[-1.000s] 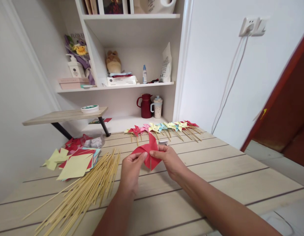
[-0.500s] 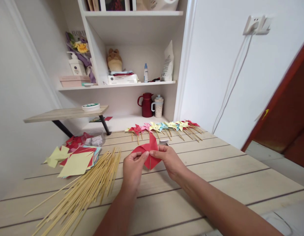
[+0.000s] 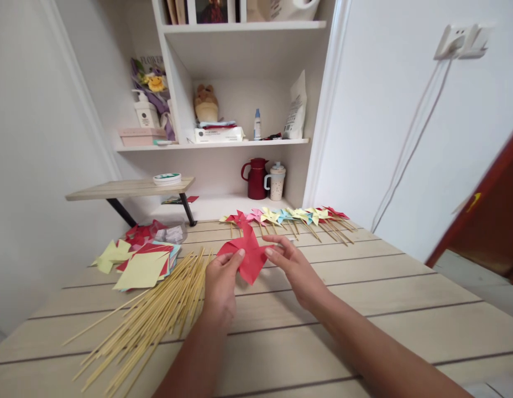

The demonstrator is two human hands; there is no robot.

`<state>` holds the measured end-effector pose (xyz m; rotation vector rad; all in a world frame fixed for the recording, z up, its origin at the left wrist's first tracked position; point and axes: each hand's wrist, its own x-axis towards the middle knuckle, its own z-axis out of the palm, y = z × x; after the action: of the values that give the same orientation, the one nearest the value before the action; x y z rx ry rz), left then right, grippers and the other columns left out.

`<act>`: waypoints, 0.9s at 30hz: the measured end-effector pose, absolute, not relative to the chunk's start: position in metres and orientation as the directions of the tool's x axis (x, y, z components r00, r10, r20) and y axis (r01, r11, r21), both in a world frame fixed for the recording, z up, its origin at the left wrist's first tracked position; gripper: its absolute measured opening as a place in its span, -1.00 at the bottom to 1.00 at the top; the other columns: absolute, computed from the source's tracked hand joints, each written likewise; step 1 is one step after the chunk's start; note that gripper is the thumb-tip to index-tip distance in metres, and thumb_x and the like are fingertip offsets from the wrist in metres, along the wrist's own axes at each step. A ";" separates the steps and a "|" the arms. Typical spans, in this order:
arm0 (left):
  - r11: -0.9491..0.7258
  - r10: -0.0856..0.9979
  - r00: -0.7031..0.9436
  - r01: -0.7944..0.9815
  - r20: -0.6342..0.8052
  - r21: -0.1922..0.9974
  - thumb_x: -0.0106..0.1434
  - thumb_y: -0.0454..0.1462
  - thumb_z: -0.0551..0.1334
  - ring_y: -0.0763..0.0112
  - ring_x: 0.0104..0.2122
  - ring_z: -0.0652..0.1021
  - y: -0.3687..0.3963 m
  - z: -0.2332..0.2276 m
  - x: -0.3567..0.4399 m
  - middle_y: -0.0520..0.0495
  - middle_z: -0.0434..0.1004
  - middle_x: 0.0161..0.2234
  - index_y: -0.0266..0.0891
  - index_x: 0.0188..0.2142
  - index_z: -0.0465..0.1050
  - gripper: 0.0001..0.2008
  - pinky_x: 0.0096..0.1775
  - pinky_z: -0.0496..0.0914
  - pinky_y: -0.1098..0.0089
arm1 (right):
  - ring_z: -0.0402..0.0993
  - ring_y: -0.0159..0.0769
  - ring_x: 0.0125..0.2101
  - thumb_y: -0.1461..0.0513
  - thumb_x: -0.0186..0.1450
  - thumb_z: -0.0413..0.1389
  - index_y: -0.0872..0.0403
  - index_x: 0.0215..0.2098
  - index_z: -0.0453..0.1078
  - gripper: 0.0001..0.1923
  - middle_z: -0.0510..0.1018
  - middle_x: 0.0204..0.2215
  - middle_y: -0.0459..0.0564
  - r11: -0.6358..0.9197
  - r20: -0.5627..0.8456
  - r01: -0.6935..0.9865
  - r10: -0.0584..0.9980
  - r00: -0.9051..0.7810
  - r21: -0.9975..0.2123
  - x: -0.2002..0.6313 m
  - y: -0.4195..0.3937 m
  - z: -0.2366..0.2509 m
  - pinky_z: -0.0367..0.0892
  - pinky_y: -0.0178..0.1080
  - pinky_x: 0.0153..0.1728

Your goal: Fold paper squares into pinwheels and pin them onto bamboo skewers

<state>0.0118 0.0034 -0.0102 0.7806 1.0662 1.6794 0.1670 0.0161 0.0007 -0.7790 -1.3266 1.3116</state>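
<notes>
- Red paper makes up the one pinwheel (image 3: 251,264) between the two hands, raised above the middle of the desk (image 3: 335,326), its blades spread and facing the head camera.
- One left hand (image 3: 220,284): thumb and bent fingers closed together, pinching the pinwheel at its left side.
- One right hand (image 3: 297,271): thumb and forefinger parted, the forefinger reaching out above, the thumb tip at the pinwheel's right point; whether the other fingers press on that blade from behind, I cannot tell.
- One row of stick-mounted pinwheels (image 3: 272,215) lying along the far edge, in red, pink, yellow and blue; they overlap too much for a sure count.
- One heap of thin wooden sticks (image 3: 157,315) near the left hand, dozens of them, crossing one another.
- One stack of paper squares (image 3: 142,271) left of the sticks, a pale yellow sheet uppermost, with red and blue edges showing below.
- One yellow folded paper (image 3: 112,255) just beside that stack.
- One clear container (image 3: 177,234) behind the stack, small white pieces in it.
- One dark red jug (image 3: 257,181) and one speckled cup (image 3: 277,185), side by side at the back.
</notes>
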 end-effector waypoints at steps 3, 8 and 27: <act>-0.158 0.939 -0.343 -0.427 0.002 0.890 -0.10 -0.16 0.51 0.40 -0.41 0.58 0.003 -0.008 0.007 -0.10 0.64 -0.43 -0.32 -0.43 0.60 -0.70 -0.27 0.43 0.41 | 0.52 -0.14 -0.08 0.08 0.33 0.15 -0.10 0.15 0.23 -0.55 0.61 -0.17 -0.02 0.313 0.338 -0.133 0.899 -0.278 -0.940 0.171 0.016 0.001 0.34 -0.05 0.01; -0.155 0.948 -0.317 -0.521 -0.022 0.839 -0.13 -0.19 0.53 0.47 -0.47 0.54 0.002 -0.003 0.004 -0.07 0.63 -0.48 -0.31 -0.48 0.58 -0.72 -0.32 0.41 0.47 | 0.41 -0.10 0.06 0.29 0.29 0.12 -0.13 0.16 0.24 -0.51 0.45 0.07 0.03 0.663 0.606 0.150 0.737 -0.299 -0.733 0.173 0.017 -0.002 0.31 0.00 0.08; -0.142 0.970 -0.241 -0.424 0.039 0.894 -0.10 -0.17 0.52 0.38 -0.40 0.57 0.000 -0.007 0.009 -0.07 0.62 -0.47 -0.31 -0.43 0.59 -0.70 -0.24 0.43 0.39 | 0.33 -0.20 -0.24 0.20 0.26 0.28 -0.06 -0.40 0.59 -0.93 0.27 -0.33 -0.04 0.726 0.715 0.290 0.680 -0.163 -0.624 0.167 0.014 -0.004 0.35 -0.11 -0.17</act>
<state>0.0088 0.0003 -0.0072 0.8102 0.9716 1.6242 0.1670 0.0141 -0.0042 -0.7707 -1.7513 0.4113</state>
